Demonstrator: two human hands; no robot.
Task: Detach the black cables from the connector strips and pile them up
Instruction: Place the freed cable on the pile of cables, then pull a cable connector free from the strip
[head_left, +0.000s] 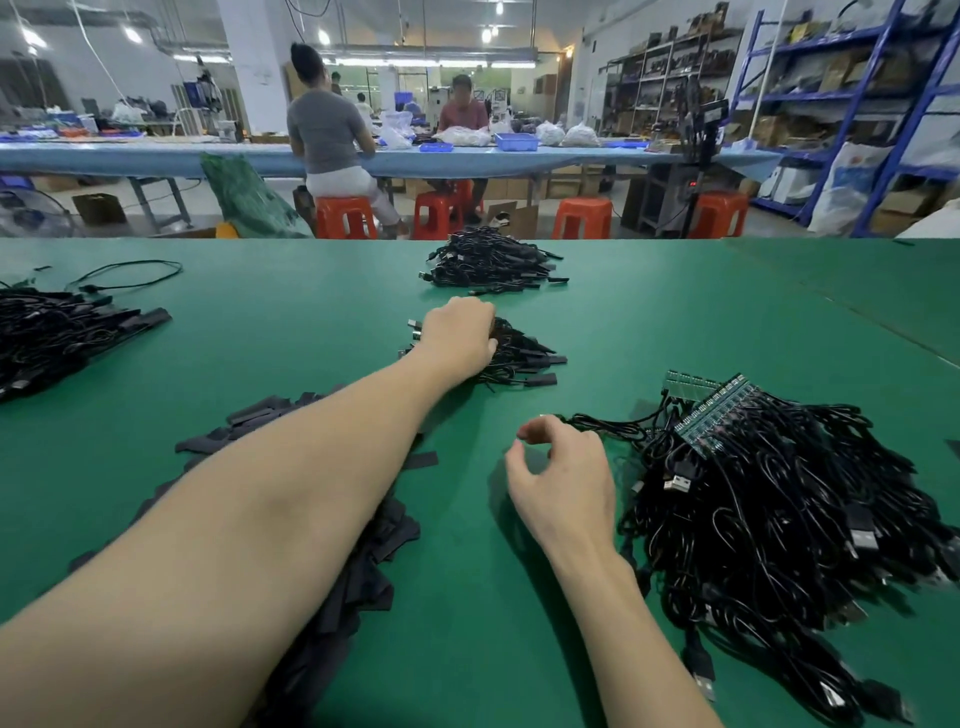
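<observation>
Green matting (649, 312) covers your bench, with a long blue worktable (156, 156) behind it where two people sit on orange stools; a blue tray (516, 141) there holds something you cannot make out. From your head camera, your left hand (460, 332) lies palm down on a small pile of black cables (524, 356), fingers curled over it; whether they grip a cable you cannot tell. Your right hand (563, 473) hovers just beside the big tangle (779, 519), thumb and fingers loosely curved and apart, holding nothing. Green connector strips (719, 415) sit on top of that tangle. Another cable pile (491, 262) lies farther back.
</observation>
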